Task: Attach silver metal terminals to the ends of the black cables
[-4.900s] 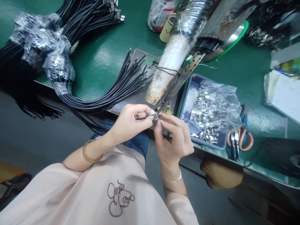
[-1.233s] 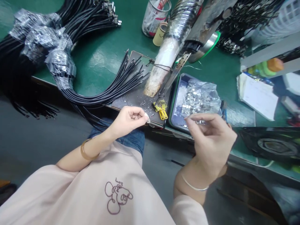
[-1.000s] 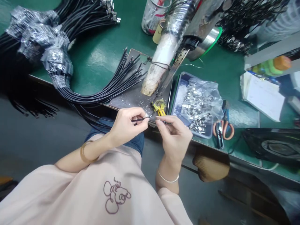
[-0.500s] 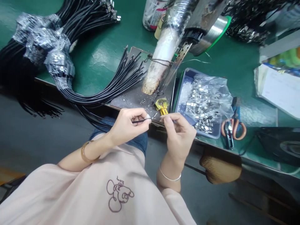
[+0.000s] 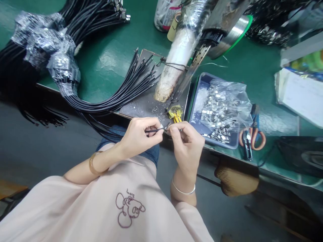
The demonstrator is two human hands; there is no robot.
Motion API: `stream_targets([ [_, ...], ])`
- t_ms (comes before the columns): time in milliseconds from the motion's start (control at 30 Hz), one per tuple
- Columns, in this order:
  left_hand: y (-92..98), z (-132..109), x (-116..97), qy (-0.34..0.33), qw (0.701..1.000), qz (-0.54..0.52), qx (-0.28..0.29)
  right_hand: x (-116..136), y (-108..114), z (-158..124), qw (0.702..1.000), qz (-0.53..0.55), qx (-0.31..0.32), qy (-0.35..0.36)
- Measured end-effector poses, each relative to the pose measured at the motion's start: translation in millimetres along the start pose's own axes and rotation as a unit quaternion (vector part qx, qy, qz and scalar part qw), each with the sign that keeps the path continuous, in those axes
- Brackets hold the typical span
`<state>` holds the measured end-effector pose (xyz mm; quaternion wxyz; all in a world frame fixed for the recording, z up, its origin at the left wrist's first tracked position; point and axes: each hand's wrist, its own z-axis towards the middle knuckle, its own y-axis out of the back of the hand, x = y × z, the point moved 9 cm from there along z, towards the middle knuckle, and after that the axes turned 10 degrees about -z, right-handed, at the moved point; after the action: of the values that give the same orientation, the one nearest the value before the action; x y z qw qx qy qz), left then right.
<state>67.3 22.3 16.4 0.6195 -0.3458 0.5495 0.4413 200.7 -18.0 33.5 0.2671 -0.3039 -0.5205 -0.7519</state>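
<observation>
My left hand [image 5: 142,136] pinches a thin black cable [image 5: 153,130] close to its bared end, where short wire strands stick out. My right hand [image 5: 188,144] is closed, thumb against forefinger, right at those strands; what its fingertips hold is too small to make out. Just beyond the fingers, a yellow-handled tool [image 5: 177,117] with a yellow wrapped head lies on a dark board [image 5: 141,106]. A bundle of black cables [image 5: 101,106] curves over the table edge, its ends resting on that board.
A blue tray [image 5: 232,145] with small metal connectors [image 5: 219,102] in a plastic bag stands to the right. Beside it lie orange-handled scissors [image 5: 259,139]. A wrapped white tube [image 5: 174,64] leans over the board, near a wire spool [image 5: 234,37]. More bundled cables [image 5: 85,23] lie back left.
My right hand has moved left, and its fingertips are now at the cable's bared end. My left hand has barely shifted and still pinches the cable.
</observation>
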Motion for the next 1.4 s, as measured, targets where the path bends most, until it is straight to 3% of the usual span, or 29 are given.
stream_targets([
  [367,-2.0,1,4,0.019,1.0,-0.017,0.011,0,2,3,1.0,-0.024,0.014,-0.002],
  [667,-4.2,2,3,0.027,0.999,-0.035,0.032,13,6,-1,0.993,-0.097,-0.025,0.061],
  [767,-6.3,3,6,0.066,0.992,-0.09,0.063,4,16,0,0.994,-0.081,-0.061,0.027],
  [833,-7.2,3,8,0.085,0.986,-0.119,0.085,-2,17,2,0.997,-0.055,-0.049,0.003],
  [967,-0.6,3,0,0.018,0.995,-0.057,0.076,3,5,6,0.998,-0.06,0.029,0.014],
  [1067,3.3,1,-10,-0.06,0.997,0.021,0.049,7,9,6,0.994,-0.108,-0.004,0.03],
  [1167,2.0,2,-5,-0.023,0.998,0.001,0.056,4,18,5,0.994,-0.094,-0.049,0.019],
  [1267,-0.4,4,3,0.033,0.995,-0.042,0.082,2,12,8,0.997,-0.069,-0.006,0.026],
  [1333,0.2,5,0,0.018,0.995,-0.038,0.087,6,6,10,0.995,-0.082,0.029,0.047],
  [1400,0.8,3,-8,-0.043,0.996,0.01,0.079,10,2,11,0.991,-0.112,0.039,0.068],
])
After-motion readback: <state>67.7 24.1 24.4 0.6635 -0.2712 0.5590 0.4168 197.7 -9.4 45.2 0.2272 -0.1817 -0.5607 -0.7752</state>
